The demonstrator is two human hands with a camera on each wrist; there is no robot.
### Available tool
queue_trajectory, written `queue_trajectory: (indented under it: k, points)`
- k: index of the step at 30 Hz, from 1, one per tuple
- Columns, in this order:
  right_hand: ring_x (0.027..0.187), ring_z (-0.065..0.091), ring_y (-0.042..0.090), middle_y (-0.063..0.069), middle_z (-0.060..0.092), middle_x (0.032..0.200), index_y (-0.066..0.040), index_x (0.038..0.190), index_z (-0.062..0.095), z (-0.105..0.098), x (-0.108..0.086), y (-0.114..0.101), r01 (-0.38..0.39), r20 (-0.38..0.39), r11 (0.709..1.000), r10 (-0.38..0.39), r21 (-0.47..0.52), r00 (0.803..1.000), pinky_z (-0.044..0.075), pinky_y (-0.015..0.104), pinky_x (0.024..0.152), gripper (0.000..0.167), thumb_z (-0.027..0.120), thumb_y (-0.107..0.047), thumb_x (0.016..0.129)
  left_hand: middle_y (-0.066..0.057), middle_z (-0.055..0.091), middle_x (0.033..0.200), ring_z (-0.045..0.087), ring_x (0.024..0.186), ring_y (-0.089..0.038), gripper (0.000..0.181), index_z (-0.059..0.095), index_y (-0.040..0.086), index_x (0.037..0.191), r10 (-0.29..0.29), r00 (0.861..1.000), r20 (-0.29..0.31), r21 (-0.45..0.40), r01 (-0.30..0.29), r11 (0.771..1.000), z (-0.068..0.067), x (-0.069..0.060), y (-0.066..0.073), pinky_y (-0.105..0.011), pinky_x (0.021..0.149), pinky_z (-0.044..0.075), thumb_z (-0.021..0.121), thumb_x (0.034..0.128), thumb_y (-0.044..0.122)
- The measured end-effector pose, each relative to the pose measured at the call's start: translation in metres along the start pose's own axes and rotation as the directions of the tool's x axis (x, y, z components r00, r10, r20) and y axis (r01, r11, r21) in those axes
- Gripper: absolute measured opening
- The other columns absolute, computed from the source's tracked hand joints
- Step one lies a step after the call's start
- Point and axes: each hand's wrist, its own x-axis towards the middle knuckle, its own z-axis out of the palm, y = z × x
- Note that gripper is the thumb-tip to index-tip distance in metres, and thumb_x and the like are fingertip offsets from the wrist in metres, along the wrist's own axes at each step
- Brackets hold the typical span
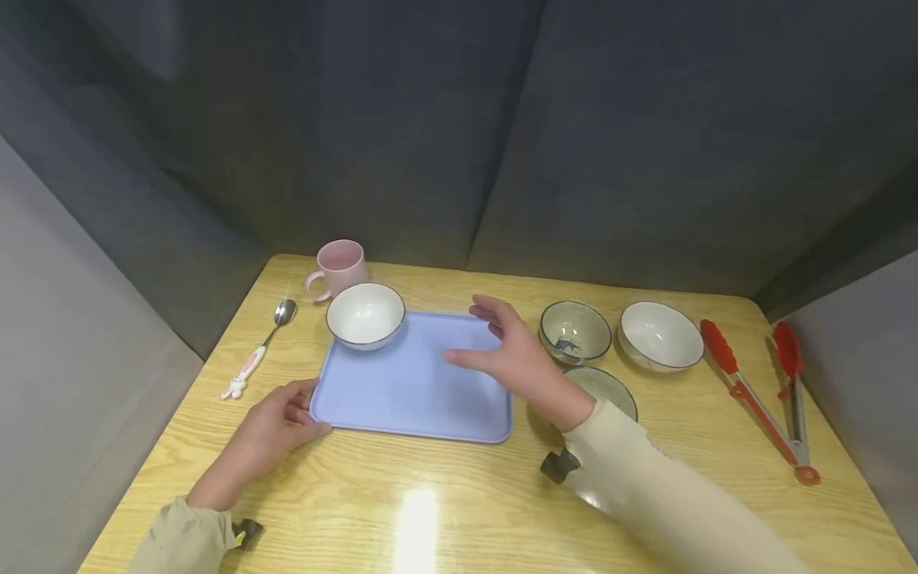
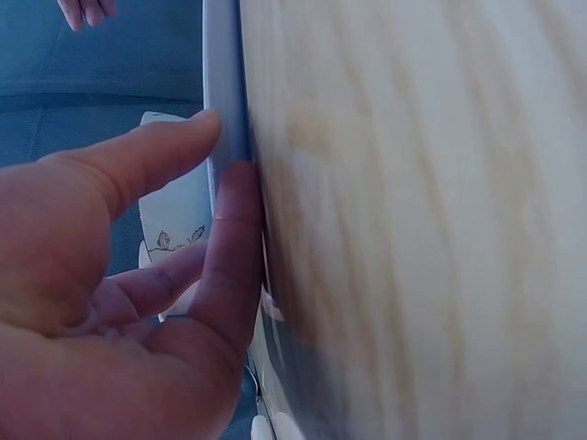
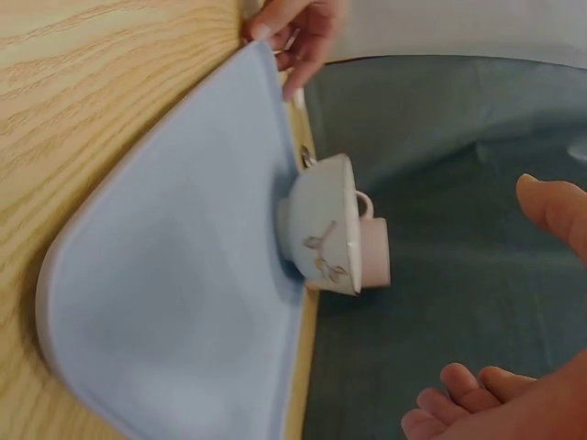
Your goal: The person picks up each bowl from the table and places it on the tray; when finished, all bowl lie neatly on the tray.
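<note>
A light blue rectangular tray (image 1: 430, 391) lies on the wooden table. At its near left corner my left hand (image 1: 271, 426) pinches the edge, with the thumb (image 2: 183, 137) on the near side and the fingers round the left side. A white bowl (image 1: 366, 315) with a dark rim and a small branch pattern sits on the tray's far left corner. Above the right part of the tray hovers my right hand (image 1: 519, 359), its thumb and fingers spread apart and holding nothing. The right wrist view also shows the bowl (image 3: 321, 225) upright on the tray.
Behind the bowl stands a pink mug (image 1: 342, 267). A rabbit-handled spoon (image 1: 260, 348) lies at the left. On the right are a greenish bowl (image 1: 576, 331), another white bowl (image 1: 661, 336), a greenish dish (image 1: 606, 388) partly behind my right forearm, and red tongs (image 1: 763, 414).
</note>
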Motion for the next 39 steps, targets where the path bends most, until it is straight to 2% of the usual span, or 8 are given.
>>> queue_trajectory:
  k: [6, 13, 19, 23, 29, 34, 39]
  points:
    - [0.168, 0.038, 0.037, 0.010, 0.046, 0.176, -0.013, 0.174, 0.034, -0.021, -0.019, 0.008, -0.009, -0.029, 1.000, 0.010, 0.005, 1.000, 0.029, 0.051, 0.140, 0.107, 0.096, -0.033, 0.090, -0.014, 0.066, 0.123, 0.068, 0.102, -0.019, 0.083, 0.050, -0.002, 0.164, 0.003, 1.000, 0.001, 0.000, -0.003, 1.000, 0.000, 0.004, -0.003, -0.025, 0.074, 0.056, 0.091, 0.0957, 0.022]
    - [0.171, 0.029, 0.043, 0.013, 0.039, 0.180, -0.011, 0.177, 0.028, -0.042, -0.038, 0.021, 0.025, -0.041, 1.000, -0.025, -0.004, 0.999, 0.023, 0.059, 0.141, 0.108, 0.094, -0.026, 0.092, -0.015, 0.067, 0.122, 0.067, 0.101, -0.019, 0.081, 0.051, -0.004, 0.162, -0.001, 1.000, 0.000, -0.017, 0.001, 1.000, 0.002, -0.001, -0.009, -0.024, 0.074, 0.057, 0.091, 0.0960, 0.021]
    - [0.170, 0.029, 0.049, 0.013, 0.034, 0.182, -0.013, 0.178, 0.023, -0.071, -0.050, 0.024, 0.012, -0.087, 0.998, -0.017, -0.061, 0.996, 0.030, 0.065, 0.136, 0.109, 0.092, -0.027, 0.095, -0.015, 0.067, 0.121, 0.067, 0.100, -0.020, 0.077, 0.053, -0.003, 0.161, 0.009, 1.000, -0.008, -0.012, -0.009, 1.000, 0.002, -0.001, -0.005, -0.023, 0.074, 0.057, 0.090, 0.0965, 0.018]
    - [0.169, 0.030, 0.048, 0.015, 0.033, 0.183, -0.011, 0.178, 0.021, -0.089, -0.057, 0.027, 0.003, -0.125, 0.998, -0.010, -0.060, 0.992, 0.028, 0.063, 0.137, 0.110, 0.091, -0.026, 0.095, -0.015, 0.067, 0.119, 0.067, 0.099, -0.019, 0.076, 0.053, -0.005, 0.160, 0.024, 1.000, -0.006, -0.011, -0.024, 1.000, 0.001, 0.002, -0.003, -0.023, 0.073, 0.056, 0.090, 0.0964, 0.016]
    - [0.171, 0.028, 0.040, 0.016, 0.032, 0.183, -0.009, 0.179, 0.018, -0.113, -0.065, 0.040, -0.002, -0.182, 0.998, -0.011, -0.071, 0.983, 0.025, 0.059, 0.140, 0.111, 0.090, -0.022, 0.095, -0.016, 0.068, 0.119, 0.067, 0.099, -0.018, 0.077, 0.053, -0.006, 0.160, 0.025, 1.000, 0.001, -0.010, -0.025, 1.000, 0.002, 0.003, -0.005, -0.023, 0.073, 0.056, 0.090, 0.0961, 0.017]
    - [0.172, 0.025, 0.042, 0.017, 0.025, 0.185, -0.010, 0.180, 0.011, -0.131, -0.068, 0.055, -0.047, -0.211, 0.997, 0.031, -0.068, 0.977, 0.025, 0.061, 0.138, 0.114, 0.089, -0.024, 0.098, -0.015, 0.069, 0.119, 0.067, 0.098, -0.018, 0.077, 0.054, -0.004, 0.160, 0.021, 1.000, 0.001, -0.016, -0.021, 1.000, 0.001, 0.001, -0.005, -0.023, 0.074, 0.057, 0.091, 0.0954, 0.019]
    - [0.171, 0.024, 0.049, 0.018, 0.021, 0.186, -0.011, 0.181, 0.007, -0.144, -0.070, 0.072, -0.093, -0.238, 0.993, 0.073, -0.072, 0.969, 0.027, 0.066, 0.135, 0.115, 0.087, -0.030, 0.100, -0.015, 0.069, 0.115, 0.068, 0.094, -0.018, 0.077, 0.056, -0.007, 0.156, 0.063, 0.998, -0.022, -0.014, -0.063, 0.998, 0.001, 0.004, -0.011, -0.025, 0.072, 0.056, 0.093, 0.0932, 0.020]
